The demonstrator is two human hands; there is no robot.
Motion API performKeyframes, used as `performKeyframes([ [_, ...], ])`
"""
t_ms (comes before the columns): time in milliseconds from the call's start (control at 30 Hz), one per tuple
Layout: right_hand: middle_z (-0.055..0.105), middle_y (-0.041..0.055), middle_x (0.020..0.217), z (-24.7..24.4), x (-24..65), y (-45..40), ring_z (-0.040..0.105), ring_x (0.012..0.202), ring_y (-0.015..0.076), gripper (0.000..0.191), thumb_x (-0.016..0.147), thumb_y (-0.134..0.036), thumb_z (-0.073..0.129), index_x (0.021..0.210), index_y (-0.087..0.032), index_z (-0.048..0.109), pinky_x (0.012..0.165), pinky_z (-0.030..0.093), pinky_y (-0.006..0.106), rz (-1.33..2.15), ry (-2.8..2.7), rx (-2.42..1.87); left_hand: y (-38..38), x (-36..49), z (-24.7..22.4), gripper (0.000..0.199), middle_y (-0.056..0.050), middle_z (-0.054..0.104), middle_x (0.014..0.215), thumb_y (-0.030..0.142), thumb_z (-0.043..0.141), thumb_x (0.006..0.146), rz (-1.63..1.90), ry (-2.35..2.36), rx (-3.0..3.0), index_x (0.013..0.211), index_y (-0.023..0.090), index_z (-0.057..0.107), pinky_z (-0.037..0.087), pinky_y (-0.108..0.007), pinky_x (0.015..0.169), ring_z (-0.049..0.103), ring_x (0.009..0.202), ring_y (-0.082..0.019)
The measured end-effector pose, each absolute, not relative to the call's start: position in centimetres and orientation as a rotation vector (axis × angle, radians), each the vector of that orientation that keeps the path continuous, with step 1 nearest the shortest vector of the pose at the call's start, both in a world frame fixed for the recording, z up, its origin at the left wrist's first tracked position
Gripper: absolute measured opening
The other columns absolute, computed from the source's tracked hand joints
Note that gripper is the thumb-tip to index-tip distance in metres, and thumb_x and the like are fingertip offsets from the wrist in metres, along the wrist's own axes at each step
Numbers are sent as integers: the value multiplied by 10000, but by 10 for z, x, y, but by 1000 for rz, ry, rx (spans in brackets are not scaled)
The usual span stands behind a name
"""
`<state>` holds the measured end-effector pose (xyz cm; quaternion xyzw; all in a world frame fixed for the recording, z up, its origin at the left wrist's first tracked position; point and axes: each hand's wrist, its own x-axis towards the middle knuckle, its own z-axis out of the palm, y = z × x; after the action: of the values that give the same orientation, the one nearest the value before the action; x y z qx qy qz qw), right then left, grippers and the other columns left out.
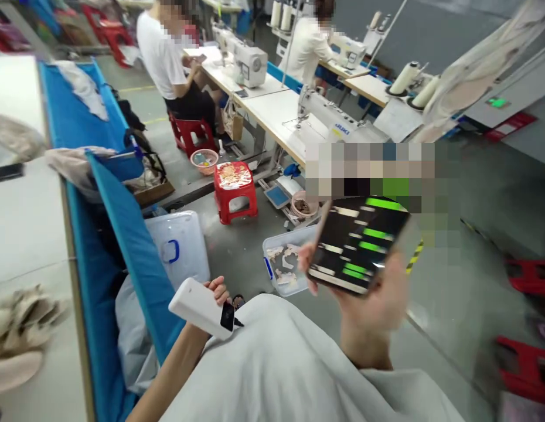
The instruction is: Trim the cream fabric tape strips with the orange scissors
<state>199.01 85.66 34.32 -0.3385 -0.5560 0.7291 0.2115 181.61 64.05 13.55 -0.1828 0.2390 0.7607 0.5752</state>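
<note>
My right hand is closed around a smartphone, held up in front of my body. Its screen is lit, with green and pale bars like chat messages on a dark background; the text is too small to read. In my left hand, a white power bank is gripped with the fingers curled over its far edge. A small dark display sits at one end of it, and a short black cable plug sticks out there. The palm is hidden behind the power bank.
White worktables with sewing machines stand ahead, and two people sit at them. A red stool stands on the floor near a clear tub of cut pieces. To my left are blue fabric troughs, a lidded box and a white table.
</note>
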Motion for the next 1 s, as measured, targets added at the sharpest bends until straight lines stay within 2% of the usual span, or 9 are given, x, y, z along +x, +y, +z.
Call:
performKeyframes([
  [67,718,128,1053,325,1966,874,672,867,300,734,808,-806,324,1154,-236,630,536,520,388,2212,-1331,-677,649,1808,137,122,38,381,494,192,437,808,1792,570,-482,694,196,480,449,-238,551,436,431,-112],
  [133,715,137,1066,305,1946,892,666,856,269,665,847,-735,407,1178,-201,627,533,494,334,2366,-1131,-447,660,1800,139,141,26,406,494,184,407,808,1830,588,-527,681,201,465,464,-241,552,441,431,-114],
  [233,723,144,1015,281,1920,920,659,791,243,662,848,-717,423,1140,-168,648,495,459,297,2483,-962,-362,680,1780,146,159,16,425,492,176,377,800,1888,623,-530,664,201,457,480,-244,557,448,433,-113],
  [300,722,150,1007,270,1905,941,656,782,248,627,819,-678,479,1116,-153,651,493,451,301,2513,-928,-354,694,1764,153,162,15,429,488,173,376,791,1932,656,-522,652,199,453,484,-244,557,447,430,-112],
  [400,707,149,1081,261,1887,973,655,833,262,510,709,-464,650,1119,-162,639,537,469,316,2542,-983,-287,718,1743,163,168,24,429,487,176,382,804,1997,727,-492,689,209,500,481,-236,553,438,420,-108],
  [533,669,137,1181,255,1869,1015,640,922,279,547,616,-274,701,1151,-202,615,608,502,349,2555,-1104,-194,752,1731,165,210,33,446,500,174,365,831,2063,775,-488,779,227,561,484,-228,571,442,427,-103],
  [700,664,132,1187,247,1854,1053,646,920,261,483,655,-270,718,1126,-201,631,618,518,348,2551,-1206,-185,791,1731,157,238,31,438,483,167,327,844,2070,781,-566,758,221,541,459,-219,542,429,411,-100],
  [833,653,131,1215,241,1849,1074,643,972,265,516,692,-262,714,1193,-204,608,629,530,343,2570,-1202,-152,812,1726,159,195,30,436,479,155,323,834,2043,763,-607,696,206,451,456,-226,549,442,411,-100],
  [1000,664,121,1202,239,1844,1090,656,972,266,497,702,-283,727,1180,-209,617,626,551,342,2547,-1197,-204,838,1708,164,134,36,432,475,146,353,803,2005,745,-621,681,200,361,435,-229,524,439,397,-97],
])
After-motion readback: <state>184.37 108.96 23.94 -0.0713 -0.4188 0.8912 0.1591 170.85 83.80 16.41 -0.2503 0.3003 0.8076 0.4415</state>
